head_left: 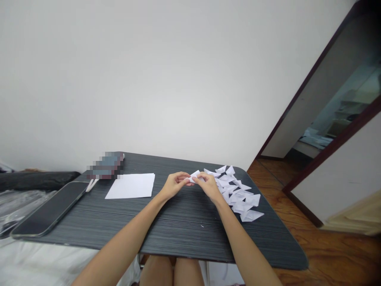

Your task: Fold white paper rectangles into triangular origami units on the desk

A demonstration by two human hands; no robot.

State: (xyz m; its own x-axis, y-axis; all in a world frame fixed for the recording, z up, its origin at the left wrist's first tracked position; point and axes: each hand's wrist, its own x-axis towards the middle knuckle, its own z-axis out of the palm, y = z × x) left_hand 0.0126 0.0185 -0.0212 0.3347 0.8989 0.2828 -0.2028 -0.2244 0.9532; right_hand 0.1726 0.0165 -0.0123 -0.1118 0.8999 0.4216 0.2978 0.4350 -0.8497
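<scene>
Between my two hands is a small piece of folded white paper (pixel 195 174), raised a little over the dark table. My left hand (pixel 176 184) pinches its left end with thumb and fingers. On the other end, my right hand (pixel 208 185) is closed with the thumb pressed on top. Part of the paper is hidden by the fingers. Just right of my right hand lies a loose group of several folded white paper pieces (pixel 242 195), pointed and boat-like in shape. A stack of flat white paper sheets (pixel 131 186) rests to the left of my left hand.
The dark wood-grained table (pixel 178 234) stands against a white wall (pixel 178 79). At its left edge lies a black phone (pixel 50 208), with a blurred-out object (pixel 105 166) behind it. A doorway (pixel 321 99) opens on the right above a wooden floor (pixel 268 174).
</scene>
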